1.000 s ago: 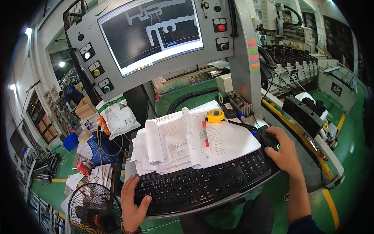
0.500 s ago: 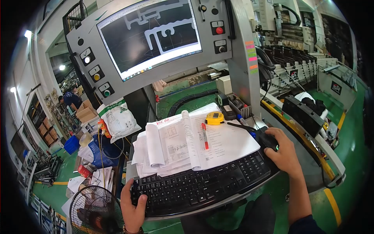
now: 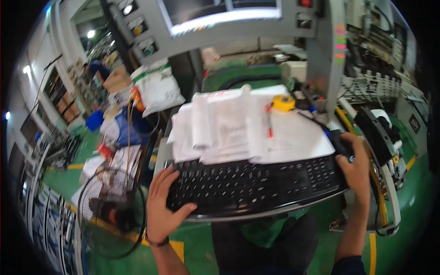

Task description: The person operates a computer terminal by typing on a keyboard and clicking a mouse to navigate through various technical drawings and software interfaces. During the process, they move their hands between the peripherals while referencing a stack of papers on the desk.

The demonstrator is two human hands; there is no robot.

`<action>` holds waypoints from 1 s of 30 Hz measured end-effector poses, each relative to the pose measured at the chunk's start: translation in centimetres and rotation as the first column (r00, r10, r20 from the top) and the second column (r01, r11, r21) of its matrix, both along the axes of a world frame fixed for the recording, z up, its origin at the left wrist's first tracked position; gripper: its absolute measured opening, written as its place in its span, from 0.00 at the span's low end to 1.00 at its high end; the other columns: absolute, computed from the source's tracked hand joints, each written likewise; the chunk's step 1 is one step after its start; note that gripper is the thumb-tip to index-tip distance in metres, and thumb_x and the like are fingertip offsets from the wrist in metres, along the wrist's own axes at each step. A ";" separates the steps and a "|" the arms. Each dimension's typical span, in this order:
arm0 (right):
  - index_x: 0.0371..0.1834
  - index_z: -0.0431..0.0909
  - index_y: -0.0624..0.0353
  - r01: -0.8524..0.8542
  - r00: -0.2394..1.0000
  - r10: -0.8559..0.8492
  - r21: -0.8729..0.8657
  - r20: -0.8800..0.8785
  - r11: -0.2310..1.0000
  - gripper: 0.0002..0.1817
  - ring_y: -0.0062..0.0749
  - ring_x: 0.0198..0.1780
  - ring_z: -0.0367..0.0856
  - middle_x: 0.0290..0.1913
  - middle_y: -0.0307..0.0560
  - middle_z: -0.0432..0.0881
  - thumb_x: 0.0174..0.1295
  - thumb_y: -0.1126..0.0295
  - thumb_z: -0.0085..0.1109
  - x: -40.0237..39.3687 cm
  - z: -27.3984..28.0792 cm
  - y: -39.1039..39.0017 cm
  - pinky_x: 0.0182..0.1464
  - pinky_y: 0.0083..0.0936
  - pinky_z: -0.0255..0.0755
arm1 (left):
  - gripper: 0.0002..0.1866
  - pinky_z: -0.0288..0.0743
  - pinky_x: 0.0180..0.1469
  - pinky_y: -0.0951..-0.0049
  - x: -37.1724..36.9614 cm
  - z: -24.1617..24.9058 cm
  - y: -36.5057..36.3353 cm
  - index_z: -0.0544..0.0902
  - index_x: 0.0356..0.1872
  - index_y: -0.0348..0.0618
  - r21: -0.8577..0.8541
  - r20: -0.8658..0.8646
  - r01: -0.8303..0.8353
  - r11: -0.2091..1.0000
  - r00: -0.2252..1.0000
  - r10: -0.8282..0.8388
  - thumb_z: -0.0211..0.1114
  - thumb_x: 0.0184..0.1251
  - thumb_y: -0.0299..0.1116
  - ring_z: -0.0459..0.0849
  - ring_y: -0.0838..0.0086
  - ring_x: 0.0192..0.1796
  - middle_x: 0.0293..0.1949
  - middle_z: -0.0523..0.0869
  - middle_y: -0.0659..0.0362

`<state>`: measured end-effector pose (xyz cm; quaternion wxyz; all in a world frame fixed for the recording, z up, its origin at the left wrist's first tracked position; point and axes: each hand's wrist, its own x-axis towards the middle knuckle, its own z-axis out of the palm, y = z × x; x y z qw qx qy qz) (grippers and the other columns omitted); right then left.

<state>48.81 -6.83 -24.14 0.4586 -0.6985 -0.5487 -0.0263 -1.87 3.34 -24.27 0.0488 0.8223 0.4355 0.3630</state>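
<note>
Fingers spread, my left hand (image 3: 162,206) rests on the left end of a black keyboard (image 3: 256,190), its thumb along the front edge. My right hand (image 3: 357,172) curls over a dark computer mouse (image 3: 340,143) just past the keyboard's right end; the palm hides part of it. Behind the keys lie curled printed papers (image 3: 227,133), whose text is blurred. A red marker pen (image 3: 269,121) and a yellow tape measure (image 3: 283,102) sit on top of them.
A grey machine console (image 3: 229,34) with a lit screen (image 3: 224,16) stands ahead. Left are a black desk fan (image 3: 112,213), a white plastic bag (image 3: 158,87) and blue bins. A metal frame with a yellow strip runs along the right. Another person (image 3: 97,71) bends at the far left.
The view has tipped down and blurred, so the screen is now cut off at the top. My left fingers have come further over the keys. My right hand stays at the mouse.
</note>
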 end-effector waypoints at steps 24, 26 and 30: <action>0.75 0.80 0.67 -0.023 1.000 0.023 0.018 0.006 1.000 0.33 0.48 0.77 0.82 0.73 0.58 0.85 0.63 0.79 0.63 1.1 -1.3 0.6 0.85 0.41 0.68 | 0.30 0.70 0.84 0.43 -1.0 -0.1 0.2 0.94 0.57 0.47 0.043 -0.058 0.125 0.991 0.991 -0.123 0.92 0.55 0.50 0.76 0.40 0.85 0.82 0.83 0.46; 0.74 0.81 0.67 -0.032 0.998 0.030 0.037 0.051 0.999 0.32 0.49 0.76 0.83 0.72 0.58 0.86 0.62 0.78 0.64 0.6 -0.9 0.4 0.84 0.40 0.69 | 0.27 0.70 0.84 0.43 -1.3 -0.1 0.4 0.95 0.57 0.47 0.031 -0.046 0.139 0.990 0.989 -0.138 0.89 0.59 0.49 0.76 0.40 0.85 0.82 0.83 0.47; 0.71 0.82 0.64 0.016 1.000 -0.017 0.011 0.011 1.000 0.30 0.57 0.78 0.84 0.75 0.62 0.85 0.62 0.74 0.69 -0.3 0.0 0.0 0.83 0.42 0.72 | 0.26 0.69 0.84 0.41 -0.1 0.1 -0.1 0.94 0.60 0.45 0.024 -0.064 0.048 0.999 0.997 -0.046 0.82 0.64 0.46 0.76 0.39 0.84 0.82 0.83 0.45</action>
